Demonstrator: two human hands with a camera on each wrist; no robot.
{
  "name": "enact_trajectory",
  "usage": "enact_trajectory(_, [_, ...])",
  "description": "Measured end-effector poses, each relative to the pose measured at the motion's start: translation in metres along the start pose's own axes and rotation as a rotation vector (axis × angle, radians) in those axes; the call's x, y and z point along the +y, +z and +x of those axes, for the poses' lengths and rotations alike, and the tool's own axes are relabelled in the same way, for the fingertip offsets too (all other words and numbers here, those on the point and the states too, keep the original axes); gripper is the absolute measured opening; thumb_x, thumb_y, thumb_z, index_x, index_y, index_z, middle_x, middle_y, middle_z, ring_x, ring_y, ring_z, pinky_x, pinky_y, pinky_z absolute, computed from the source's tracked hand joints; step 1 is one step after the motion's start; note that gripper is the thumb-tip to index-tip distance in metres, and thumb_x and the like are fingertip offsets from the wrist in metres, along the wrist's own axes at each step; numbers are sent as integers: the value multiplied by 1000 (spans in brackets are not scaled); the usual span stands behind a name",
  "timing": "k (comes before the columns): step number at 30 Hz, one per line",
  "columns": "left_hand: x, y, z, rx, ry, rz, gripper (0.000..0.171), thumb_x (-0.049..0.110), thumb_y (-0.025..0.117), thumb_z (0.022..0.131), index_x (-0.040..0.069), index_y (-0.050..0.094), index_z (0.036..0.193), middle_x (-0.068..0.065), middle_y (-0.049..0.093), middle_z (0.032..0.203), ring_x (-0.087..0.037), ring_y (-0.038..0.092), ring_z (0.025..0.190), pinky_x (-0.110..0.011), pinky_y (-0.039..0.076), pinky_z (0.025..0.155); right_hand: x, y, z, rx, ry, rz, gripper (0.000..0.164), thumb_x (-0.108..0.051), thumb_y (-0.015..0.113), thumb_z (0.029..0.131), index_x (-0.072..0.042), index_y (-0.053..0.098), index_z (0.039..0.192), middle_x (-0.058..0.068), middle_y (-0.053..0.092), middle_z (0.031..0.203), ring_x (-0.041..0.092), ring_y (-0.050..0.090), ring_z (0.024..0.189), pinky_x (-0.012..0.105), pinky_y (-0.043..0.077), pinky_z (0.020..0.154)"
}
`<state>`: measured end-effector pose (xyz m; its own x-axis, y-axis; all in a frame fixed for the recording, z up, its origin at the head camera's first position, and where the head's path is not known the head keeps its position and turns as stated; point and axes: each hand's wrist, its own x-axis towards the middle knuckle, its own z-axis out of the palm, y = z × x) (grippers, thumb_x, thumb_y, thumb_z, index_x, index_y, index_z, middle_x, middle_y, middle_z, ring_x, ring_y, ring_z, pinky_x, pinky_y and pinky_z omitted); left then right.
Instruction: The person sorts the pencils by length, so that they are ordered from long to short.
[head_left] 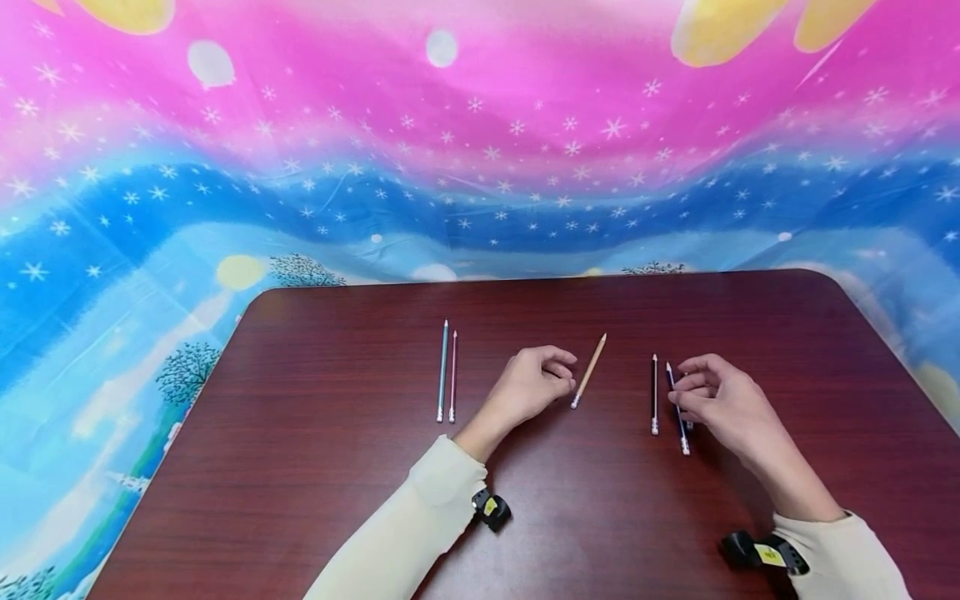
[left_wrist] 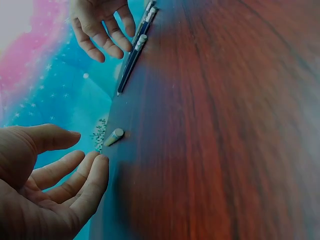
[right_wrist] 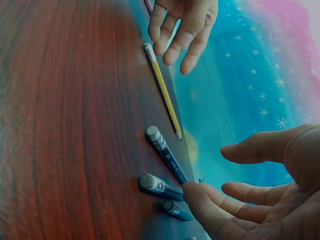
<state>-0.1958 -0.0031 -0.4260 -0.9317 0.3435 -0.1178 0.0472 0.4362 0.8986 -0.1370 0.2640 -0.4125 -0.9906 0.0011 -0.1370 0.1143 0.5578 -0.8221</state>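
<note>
My left hand (head_left: pixel 534 383) hovers just left of a yellow pencil (head_left: pixel 590 368), its fingers loosely bent and a gap between thumb and fingers in the left wrist view. On the right, my right hand (head_left: pixel 723 400) is over a dark blue pencil (head_left: pixel 678 412), thumb apart from the fingers in the right wrist view; whether a fingertip touches the pencil I cannot tell. Beside it lies a black pencil (head_left: pixel 655 396). Another dark pencil (right_wrist: pixel 176 210) is mostly hidden under the right hand in the head view. All these pencils have white erasers towards me.
A teal pencil (head_left: pixel 442 375) and a dark pink pencil (head_left: pixel 453 379) lie side by side left of my left hand. Everything lies on a reddish-brown wooden table (head_left: pixel 570 517). Behind its far edge hangs a pink and blue patterned cloth (head_left: pixel 450 167).
</note>
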Motion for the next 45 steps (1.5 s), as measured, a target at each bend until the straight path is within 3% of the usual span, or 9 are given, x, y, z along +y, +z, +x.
enact_trajectory(3, [1, 4, 4, -4, -5, 0, 31, 8, 75, 90, 9, 76, 121, -3, 79, 100, -4, 68, 81, -18, 52, 75, 0, 0, 0, 10, -4, 3, 45, 2, 64, 98, 15, 46, 137, 26, 67, 112, -4, 65, 79, 22, 61, 71])
enact_trajectory(9, [4, 10, 10, -4, -41, 12, 34, 8, 75, 88, 12, 76, 122, 2, 78, 101, -5, 68, 88, -21, 51, 82, 2, -2, -1, 39, -27, -143, 45, -7, 73, 94, 9, 53, 132, 24, 69, 112, -7, 60, 79, 19, 53, 65])
enact_trajectory(19, [3, 16, 19, 16, -62, 29, 33, 9, 81, 87, 13, 77, 120, 3, 79, 96, -6, 67, 88, -20, 50, 81, 1, 2, 1, 75, -62, -275, 45, -7, 74, 90, 7, 57, 129, 26, 70, 112, 17, 69, 87, 21, 51, 66])
enact_trajectory(22, [5, 17, 21, 31, -64, 54, 33, 10, 83, 87, 12, 77, 119, 2, 78, 94, -7, 67, 85, -21, 51, 79, 0, 7, 3, 97, -80, -319, 43, -4, 75, 88, 7, 58, 126, 24, 71, 107, 29, 72, 90, 26, 51, 71])
enact_trajectory(25, [9, 20, 22, 53, -70, 80, 35, 11, 86, 85, 11, 76, 118, 2, 78, 92, -7, 67, 81, -21, 52, 77, -1, 11, 5, 109, -89, -349, 42, -2, 75, 87, 6, 58, 124, 23, 70, 104, 32, 71, 90, 34, 52, 75])
enact_trajectory(35, [15, 30, 25, 122, -122, 168, 38, 14, 92, 80, 16, 77, 115, 5, 75, 90, -7, 63, 77, -25, 53, 79, -3, 18, 6, 124, -108, -423, 44, -2, 77, 84, 5, 57, 123, 16, 68, 94, 27, 66, 82, 37, 47, 73])
enact_trajectory(45, [16, 31, 25, 121, -103, 201, 38, 10, 91, 80, 14, 76, 115, 4, 73, 88, -6, 61, 72, -23, 53, 76, -1, 20, 9, 108, -101, -467, 45, -1, 75, 85, 6, 56, 125, 10, 62, 86, 23, 55, 72, 37, 43, 68])
